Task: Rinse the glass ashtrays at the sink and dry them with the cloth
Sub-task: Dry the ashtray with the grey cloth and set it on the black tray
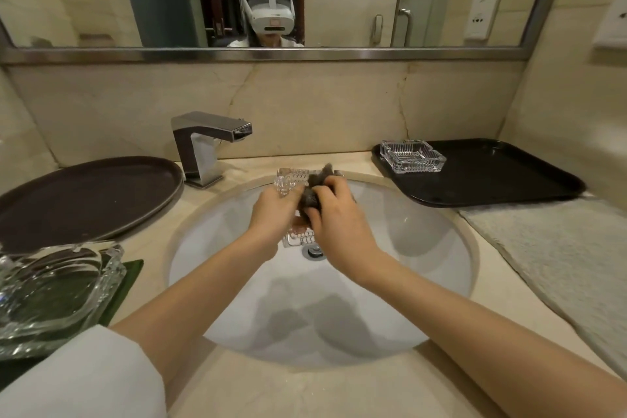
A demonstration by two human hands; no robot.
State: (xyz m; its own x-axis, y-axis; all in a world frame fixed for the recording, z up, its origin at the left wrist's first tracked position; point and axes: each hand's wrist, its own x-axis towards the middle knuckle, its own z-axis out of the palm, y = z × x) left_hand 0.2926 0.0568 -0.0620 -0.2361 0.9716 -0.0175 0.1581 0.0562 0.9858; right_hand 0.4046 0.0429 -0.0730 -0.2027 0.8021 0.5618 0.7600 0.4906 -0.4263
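Note:
Over the white sink basin [407, 248], my left hand [271, 214] grips a ribbed glass ashtray [290, 181] held on edge. Part of it shows above my fingers and part below, near the drain. My right hand [336, 217] holds a dark grey cloth [314, 192] bunched against the ashtray's inner face. A second square glass ashtray [412, 157] stands on the left end of a black rectangular tray [502, 176] at the right of the sink.
A chrome faucet [207, 142] stands behind the basin at left; no water runs from it. A dark round tray [84, 197] lies left of it, with a large clear glass dish [54, 292] on a green mat nearer me. A pale towel [559, 254] covers the right counter.

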